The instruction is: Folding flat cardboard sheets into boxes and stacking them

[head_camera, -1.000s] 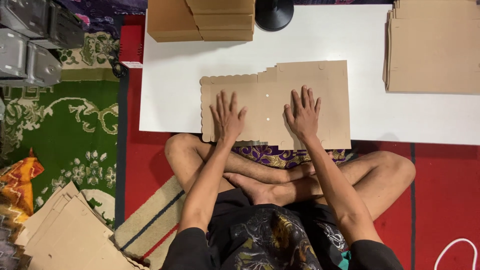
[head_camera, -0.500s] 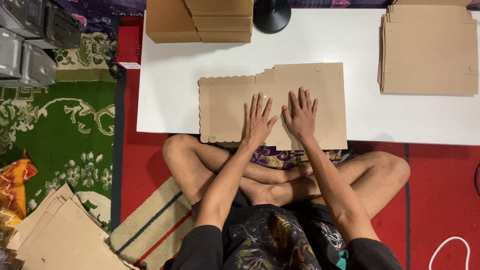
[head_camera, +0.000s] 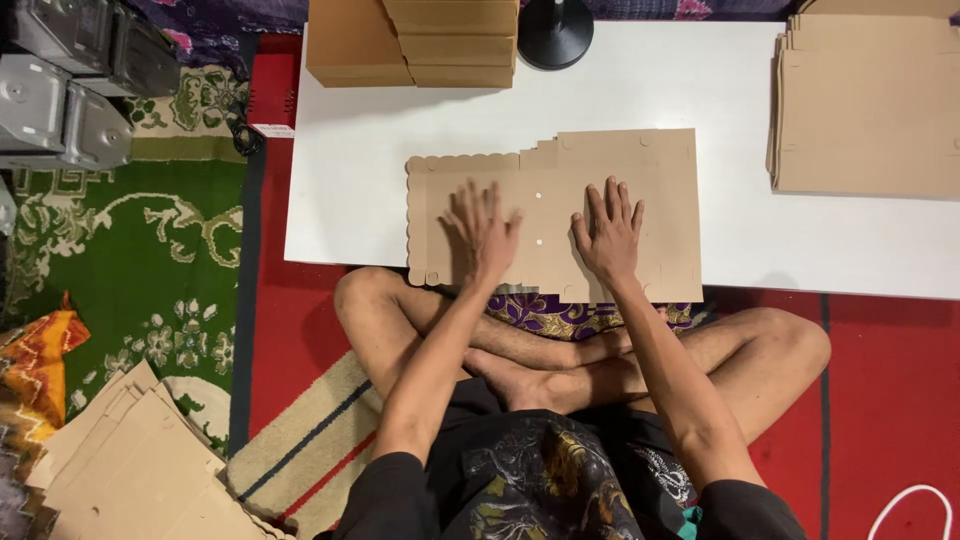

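A flat die-cut cardboard sheet (head_camera: 560, 190) with a scalloped left edge lies on the white low table (head_camera: 640, 90), its near edge at the table's front. My left hand (head_camera: 482, 232) rests flat on the sheet's left half, fingers spread, slightly blurred. My right hand (head_camera: 608, 232) presses flat on the sheet right of centre, fingers spread. Neither hand holds anything. I sit cross-legged on the floor in front of the table.
A stack of cardboard blanks (head_camera: 868, 105) sits at the table's right. Folded brown boxes (head_camera: 415, 40) stand at the back, beside a black round lamp base (head_camera: 555, 32). More cardboard sheets (head_camera: 130, 470) lie on the floor at lower left. Grey metal cases (head_camera: 70, 90) stand at upper left.
My left hand slid right toward the middle of the sheet, then back left along its surface. My right hand stayed pressed in nearly the same spot.
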